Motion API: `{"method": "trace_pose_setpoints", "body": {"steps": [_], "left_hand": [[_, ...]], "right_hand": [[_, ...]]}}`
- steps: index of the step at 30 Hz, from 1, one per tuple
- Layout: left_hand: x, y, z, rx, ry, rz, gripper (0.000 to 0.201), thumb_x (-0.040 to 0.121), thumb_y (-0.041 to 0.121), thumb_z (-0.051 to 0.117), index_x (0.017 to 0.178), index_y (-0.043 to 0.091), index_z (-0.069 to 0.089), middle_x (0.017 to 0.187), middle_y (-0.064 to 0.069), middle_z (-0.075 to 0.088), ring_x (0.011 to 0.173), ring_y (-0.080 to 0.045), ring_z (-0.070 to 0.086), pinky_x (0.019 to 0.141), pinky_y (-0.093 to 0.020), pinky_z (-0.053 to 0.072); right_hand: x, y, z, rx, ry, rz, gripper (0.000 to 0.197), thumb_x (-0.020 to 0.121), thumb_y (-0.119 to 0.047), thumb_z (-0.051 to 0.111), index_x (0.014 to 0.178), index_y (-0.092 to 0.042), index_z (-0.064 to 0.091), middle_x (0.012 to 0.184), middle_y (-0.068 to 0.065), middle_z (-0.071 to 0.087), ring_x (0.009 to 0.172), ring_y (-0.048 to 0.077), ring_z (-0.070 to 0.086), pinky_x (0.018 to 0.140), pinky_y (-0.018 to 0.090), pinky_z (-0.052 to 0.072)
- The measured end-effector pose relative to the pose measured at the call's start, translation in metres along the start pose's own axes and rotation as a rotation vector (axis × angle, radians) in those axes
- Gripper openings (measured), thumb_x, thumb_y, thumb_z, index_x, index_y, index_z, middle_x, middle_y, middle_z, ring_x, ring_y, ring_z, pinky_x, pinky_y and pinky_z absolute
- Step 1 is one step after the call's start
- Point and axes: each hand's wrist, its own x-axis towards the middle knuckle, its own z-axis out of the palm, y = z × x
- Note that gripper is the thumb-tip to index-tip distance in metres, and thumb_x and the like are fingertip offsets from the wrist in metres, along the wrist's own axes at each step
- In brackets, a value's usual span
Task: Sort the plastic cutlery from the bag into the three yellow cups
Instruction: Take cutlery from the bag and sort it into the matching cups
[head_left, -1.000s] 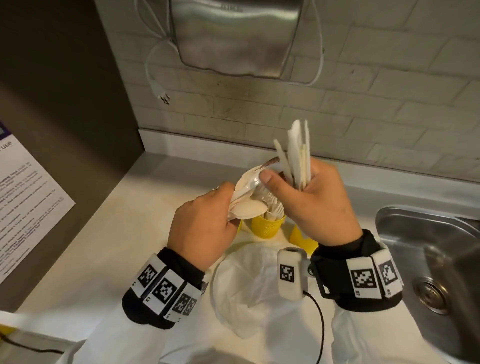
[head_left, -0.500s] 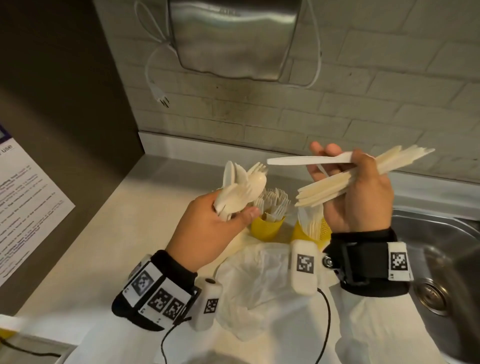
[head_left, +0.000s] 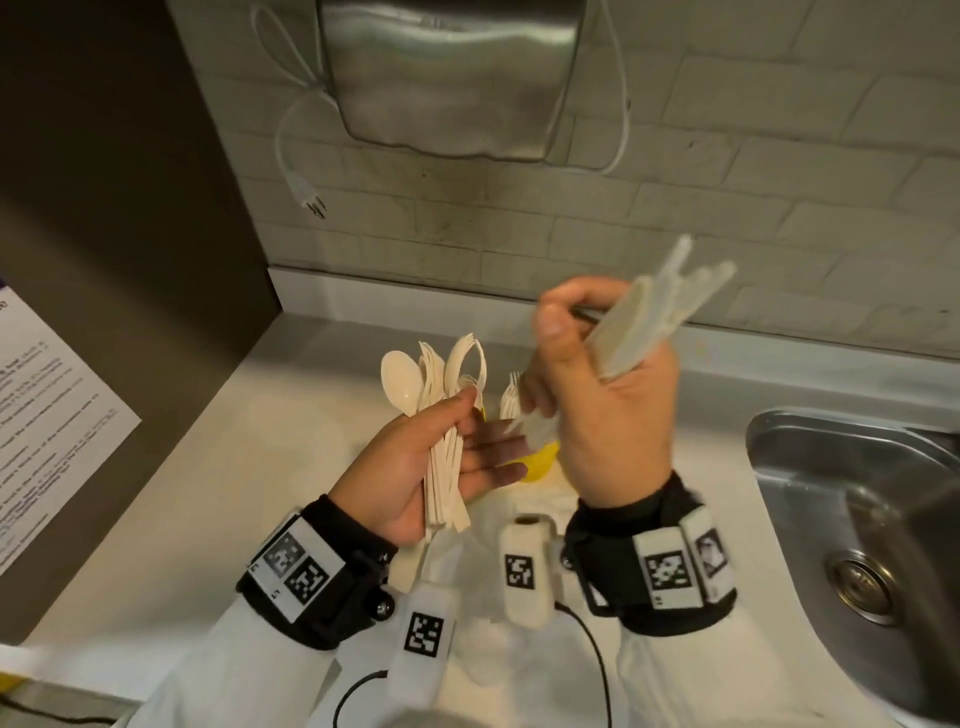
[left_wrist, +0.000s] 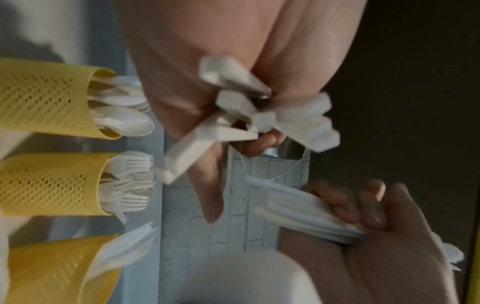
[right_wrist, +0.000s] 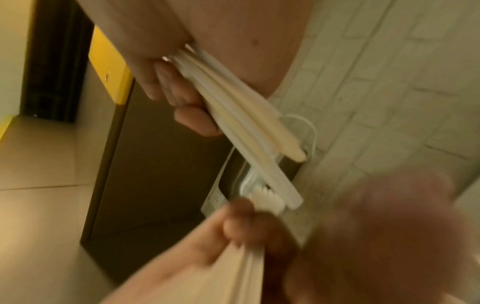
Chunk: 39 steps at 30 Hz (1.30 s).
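Cutlery is split between our two hands above the worktop (head_left: 291, 426): our left hand (head_left: 415, 467) curls its fingers (head_left: 493, 470) loosely around a mixed bundle of spoons and forks (head_left: 441, 395), bowls and tines up, while our right hand (head_left: 608, 415) closes tightly on a bunch of knives (head_left: 649, 322), blurred and angled up toward the far right. Beneath the hands lies the crumpled bag (head_left: 519, 514), and only a sliver of yellow cup (head_left: 540, 457) shows in the head view.

To do this step well, we judge it best to tip the knives handle-down, square their ends, and lower them together into the knife cup so none catches the rim or tips it over.

The left wrist view gives what the head view hides: all three yellow cups in a row, a spoon cup (left_wrist: 52, 98), a fork cup (left_wrist: 57, 185) and a knife cup (left_wrist: 59, 267), each already partly filled. The right wrist view shows only the knife handles fanned across our fingers (right_wrist: 197, 121)
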Motion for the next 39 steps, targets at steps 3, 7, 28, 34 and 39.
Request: {"method": "trace_pose_setpoints", "body": {"steps": [3, 7, 28, 34, 39], "left_hand": [[0.002, 0.0, -0.001, -0.019, 0.014, 0.001, 0.058, 0.102, 0.034, 0.059, 0.137, -0.011, 0.053, 0.128, -0.026, 0.056, 0.116, -0.037, 0.062, 0.087, -0.041, 0.06], [0.001, 0.0, -0.005, -0.006, 0.076, -0.016, 0.049, 0.106, 0.032, 0.05, 0.144, 0.001, 0.054, 0.141, -0.029, 0.058, 0.13, -0.037, 0.06, 0.091, -0.04, 0.06], [-0.004, 0.0, -0.003, -0.015, 0.015, -0.028, 0.035, 0.106, 0.03, 0.051, 0.123, 0.006, 0.069, 0.114, -0.017, 0.074, 0.107, -0.03, 0.073, 0.088, -0.042, 0.062], [0.002, -0.01, -0.015, 0.209, 0.219, 0.081, 0.029, 0.103, 0.032, 0.058, 0.107, 0.006, 0.067, 0.096, -0.012, 0.078, 0.094, -0.033, 0.077, 0.083, -0.041, 0.064], [0.003, -0.013, -0.026, 0.246, 0.282, 0.175, 0.024, 0.098, 0.04, 0.063, 0.085, 0.021, 0.057, 0.06, 0.0, 0.044, 0.05, -0.013, 0.049, 0.051, -0.026, 0.043]], "right_hand": [[-0.012, 0.023, 0.012, -0.079, -0.056, 0.135, 0.017, 0.096, -0.022, 0.069, 0.079, -0.023, 0.064, 0.058, -0.003, 0.056, 0.047, 0.019, 0.052, 0.05, 0.037, 0.047], [-0.021, 0.038, 0.014, -0.137, -0.104, 0.244, 0.035, 0.097, -0.032, 0.064, 0.063, -0.031, 0.055, 0.051, -0.004, 0.054, 0.046, 0.018, 0.054, 0.055, 0.037, 0.047], [-0.022, 0.043, 0.001, -0.585, -0.124, 0.157, 0.034, 0.099, -0.03, 0.061, 0.072, -0.012, 0.069, 0.062, -0.002, 0.067, 0.064, 0.013, 0.067, 0.061, 0.031, 0.052], [-0.019, 0.047, -0.045, -0.499, 0.098, 0.299, 0.026, 0.096, -0.024, 0.07, 0.074, -0.01, 0.072, 0.057, -0.002, 0.065, 0.051, 0.014, 0.064, 0.051, 0.029, 0.05], [-0.014, 0.049, -0.111, -0.64, 0.367, 0.366, 0.021, 0.096, -0.027, 0.069, 0.077, -0.016, 0.071, 0.073, 0.012, 0.073, 0.054, 0.019, 0.069, 0.044, 0.028, 0.055]]}}
